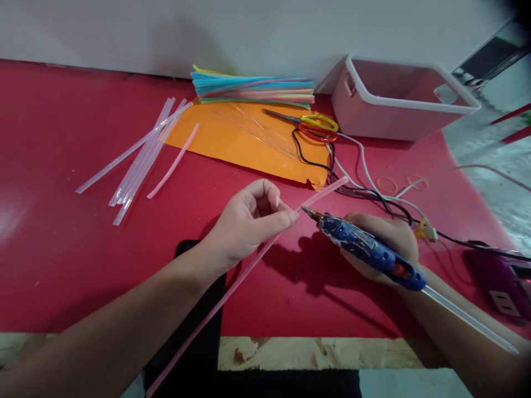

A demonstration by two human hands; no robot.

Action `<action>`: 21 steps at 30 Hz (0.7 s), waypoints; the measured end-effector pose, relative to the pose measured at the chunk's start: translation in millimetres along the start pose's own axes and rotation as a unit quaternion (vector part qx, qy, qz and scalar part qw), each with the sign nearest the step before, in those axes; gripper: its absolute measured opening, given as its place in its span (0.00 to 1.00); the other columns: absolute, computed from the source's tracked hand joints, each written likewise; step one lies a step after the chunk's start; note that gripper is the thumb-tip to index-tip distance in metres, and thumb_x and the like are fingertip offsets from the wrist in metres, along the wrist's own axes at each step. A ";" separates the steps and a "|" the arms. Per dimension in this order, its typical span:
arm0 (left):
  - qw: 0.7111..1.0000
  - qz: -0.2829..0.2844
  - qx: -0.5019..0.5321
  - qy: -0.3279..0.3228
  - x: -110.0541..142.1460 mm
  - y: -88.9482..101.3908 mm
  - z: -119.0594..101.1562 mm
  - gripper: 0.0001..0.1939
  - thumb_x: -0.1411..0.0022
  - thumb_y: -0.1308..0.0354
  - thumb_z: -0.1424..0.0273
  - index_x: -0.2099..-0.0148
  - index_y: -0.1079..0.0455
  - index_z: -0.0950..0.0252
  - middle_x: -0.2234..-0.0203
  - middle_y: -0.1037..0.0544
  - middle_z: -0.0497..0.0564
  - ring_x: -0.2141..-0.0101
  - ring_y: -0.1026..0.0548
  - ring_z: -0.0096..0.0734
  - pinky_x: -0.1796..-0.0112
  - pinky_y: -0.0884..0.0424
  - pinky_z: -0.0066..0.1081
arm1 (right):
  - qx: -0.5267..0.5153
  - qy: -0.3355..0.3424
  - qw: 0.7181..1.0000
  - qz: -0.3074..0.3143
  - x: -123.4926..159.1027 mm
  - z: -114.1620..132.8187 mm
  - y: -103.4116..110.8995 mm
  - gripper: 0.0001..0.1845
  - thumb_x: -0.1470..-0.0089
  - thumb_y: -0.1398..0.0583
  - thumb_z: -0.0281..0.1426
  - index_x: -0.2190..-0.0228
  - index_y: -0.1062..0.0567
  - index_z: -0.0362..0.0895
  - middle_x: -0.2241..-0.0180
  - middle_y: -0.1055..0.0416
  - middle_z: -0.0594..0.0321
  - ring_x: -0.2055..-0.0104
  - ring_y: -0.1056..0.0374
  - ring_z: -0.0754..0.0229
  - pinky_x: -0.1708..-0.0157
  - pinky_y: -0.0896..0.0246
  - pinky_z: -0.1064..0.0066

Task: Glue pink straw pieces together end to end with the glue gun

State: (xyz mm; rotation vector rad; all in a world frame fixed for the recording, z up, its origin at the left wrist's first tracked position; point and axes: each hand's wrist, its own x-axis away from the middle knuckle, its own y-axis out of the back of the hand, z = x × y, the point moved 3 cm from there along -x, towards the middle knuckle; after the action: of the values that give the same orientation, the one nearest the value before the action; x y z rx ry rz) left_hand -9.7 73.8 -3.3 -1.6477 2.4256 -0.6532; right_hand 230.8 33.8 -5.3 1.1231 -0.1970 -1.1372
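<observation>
My left hand pinches a long pink pipe cleaner near its upper end between thumb and forefinger. The stem slants from the lower left up past my fingertips. Wrapped in my right hand is a blue hot glue gun, smeared with dried glue. Its metal nozzle points left and lies at or very near the pink stem beside my left thumb; contact is hard to tell. A clear glue stick juts from the gun's back end.
Clear glue sticks and a short pink stem lie left. Behind are an orange envelope, scissors, a coloured pipe-cleaner bundle and a pink bin. Cables run right towards a purple power strip.
</observation>
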 end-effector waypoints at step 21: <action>0.999 0.034 0.015 0.002 -0.5 -0.2 1.5 0.21 0.43 0.33 0.77 0.70 0.47 0.61 0.77 0.29 0.41 0.76 0.32 0.18 0.70 0.37 0.22 | 0.013 0.004 1.000 -0.025 -1.6 4.1 2.6 0.10 0.46 0.36 0.29 0.61 0.27 0.49 0.70 0.22 0.67 0.80 0.34 0.68 0.79 0.39 0.75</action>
State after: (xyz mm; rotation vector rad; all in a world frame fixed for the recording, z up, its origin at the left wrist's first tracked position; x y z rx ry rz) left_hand -8.8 73.7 -4.6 -1.5466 2.4513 -0.6792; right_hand 229.1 32.5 -0.7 1.1608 -0.1774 -1.1769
